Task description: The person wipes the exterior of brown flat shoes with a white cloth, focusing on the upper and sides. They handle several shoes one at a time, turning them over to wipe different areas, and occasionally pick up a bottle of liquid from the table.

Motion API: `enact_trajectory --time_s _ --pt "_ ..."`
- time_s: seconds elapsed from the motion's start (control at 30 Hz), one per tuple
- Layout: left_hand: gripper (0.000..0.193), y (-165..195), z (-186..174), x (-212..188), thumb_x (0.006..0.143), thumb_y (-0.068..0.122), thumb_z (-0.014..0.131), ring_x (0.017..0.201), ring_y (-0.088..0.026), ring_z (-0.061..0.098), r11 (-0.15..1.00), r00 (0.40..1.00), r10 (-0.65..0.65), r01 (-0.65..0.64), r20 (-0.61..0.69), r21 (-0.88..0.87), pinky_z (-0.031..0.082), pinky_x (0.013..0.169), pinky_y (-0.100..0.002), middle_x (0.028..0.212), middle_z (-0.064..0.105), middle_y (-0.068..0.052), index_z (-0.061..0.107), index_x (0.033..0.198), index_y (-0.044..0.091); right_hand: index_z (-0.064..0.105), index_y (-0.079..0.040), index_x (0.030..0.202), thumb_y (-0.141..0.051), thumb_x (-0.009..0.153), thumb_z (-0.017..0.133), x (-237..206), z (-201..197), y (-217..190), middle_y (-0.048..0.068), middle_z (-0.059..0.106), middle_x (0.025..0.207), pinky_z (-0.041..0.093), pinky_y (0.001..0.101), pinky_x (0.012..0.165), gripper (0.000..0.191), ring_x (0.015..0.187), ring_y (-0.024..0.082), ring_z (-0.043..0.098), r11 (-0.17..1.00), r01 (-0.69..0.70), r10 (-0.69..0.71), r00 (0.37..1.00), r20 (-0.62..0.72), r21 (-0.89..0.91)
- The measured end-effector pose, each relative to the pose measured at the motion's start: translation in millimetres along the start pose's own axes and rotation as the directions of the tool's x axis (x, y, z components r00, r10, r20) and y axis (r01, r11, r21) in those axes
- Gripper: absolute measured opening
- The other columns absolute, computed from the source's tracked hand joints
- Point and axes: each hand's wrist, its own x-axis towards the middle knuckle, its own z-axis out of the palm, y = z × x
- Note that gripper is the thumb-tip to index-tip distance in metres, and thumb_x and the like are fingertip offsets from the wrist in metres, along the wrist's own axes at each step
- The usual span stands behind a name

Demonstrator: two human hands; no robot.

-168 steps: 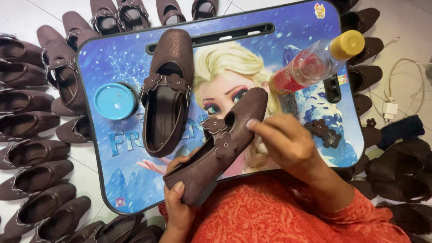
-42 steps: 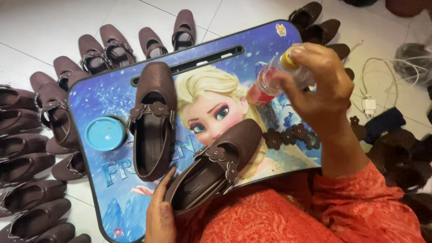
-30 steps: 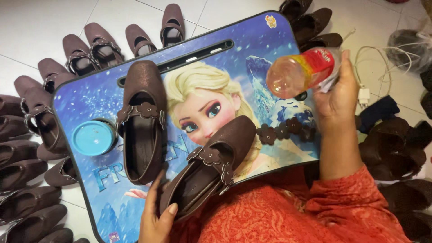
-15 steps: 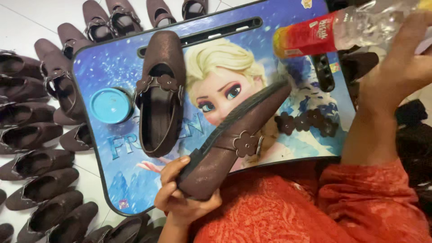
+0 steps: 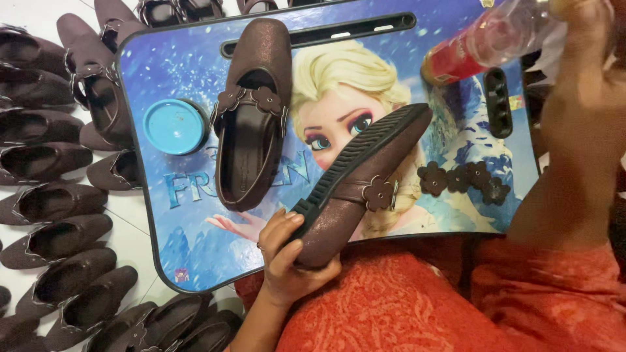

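Above lap tray [image 5: 195,254], held shoe [image 5: 358,189] now tipped sole-up.

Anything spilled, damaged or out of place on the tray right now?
No spill or damage shows. The bottle in the right hand is tipped nearly flat, and the shoe in the left hand is turned sole-up.

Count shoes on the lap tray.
2: one shoe lying flat on the tray, one shoe tilted on edge in the left hand. More crowd the floor.

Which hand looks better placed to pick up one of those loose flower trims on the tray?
Probably right: the left hand grips the shoe, while the right hand, though holding the bottle, is on the flowers' side.
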Motion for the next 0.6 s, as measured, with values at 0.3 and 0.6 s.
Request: enact_trajectory --time_s 0.3,0.6 --pt "0.086 -7.8 -1.8 -12.5 0.073 0.025 0.098 0.123 -0.033 0.055 0.994 0.991 0.098 -0.101 0.095 0.036 0.053 0.106 -0.052 0.137 0.051 -0.008 0.041 0.138 0.019 0.070 0.005 0.132 -0.005 0.124 0.058 -5.4 -7.5 -30.0 0.016 0.073 0.105 0.057 0.0312 0.074 0.018 0.084 0.023 0.072 0.978 -0.034 0.053 0.995 0.087 -0.207" --pt "0.078 -11.7 -2.7 -15.2 0.079 0.024 0.096 0.123 -0.031 0.054 0.991 0.982 0.132 -0.136 0.132 0.016 0.051 0.106 -0.051 0.136 0.053 -0.005 0.042 0.136 0.023 0.069 -0.003 0.109 -0.016 0.076 0.077 18.6 25.3 -144.4 0.010 0.070 0.108 0.056 0.0386 0.085 0.036 0.104 0.028 0.068 0.865 0.207 -0.453 0.713 0.535 0.457"
